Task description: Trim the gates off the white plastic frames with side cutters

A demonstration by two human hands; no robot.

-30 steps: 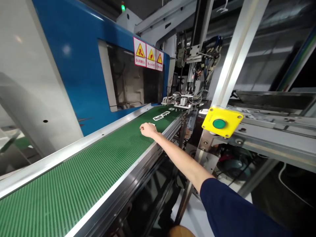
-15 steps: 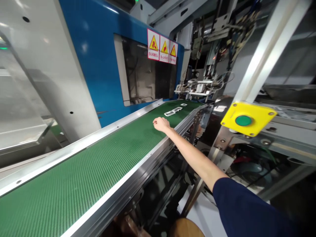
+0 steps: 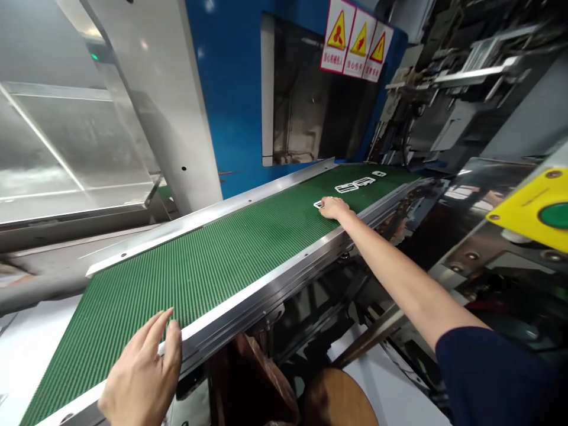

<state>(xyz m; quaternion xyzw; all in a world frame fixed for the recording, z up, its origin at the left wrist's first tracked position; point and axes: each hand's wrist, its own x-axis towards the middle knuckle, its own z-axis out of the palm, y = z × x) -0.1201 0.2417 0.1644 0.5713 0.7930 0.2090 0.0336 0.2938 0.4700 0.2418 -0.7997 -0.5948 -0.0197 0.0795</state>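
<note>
My right hand [image 3: 334, 208] reaches far along the green conveyor belt [image 3: 231, 242]. Its fingers are closed on a small white plastic frame [image 3: 318, 205], whose outer end sticks out past the fingertips; the rest is hidden by the hand. Farther up the belt lie more white plastic frames [image 3: 347, 187], two of them close together and a smaller one [image 3: 379, 174] beyond. At the near end, my left hand [image 3: 144, 361] is over the belt's metal side rail, with fingers stretched out, thumb apart and nothing held.
A blue machine [image 3: 235, 118] with a dark window and warning signs [image 3: 355, 41] stands along the belt's far side. On the right is a yellow box with a green button [image 3: 554, 215]. A round wooden stool top [image 3: 339, 399] and a brown bag [image 3: 255, 378] are below.
My left hand has come into view at the lower left. The camera view has turned, shifting the scene. A white frame now shows at my right fingertips.
</note>
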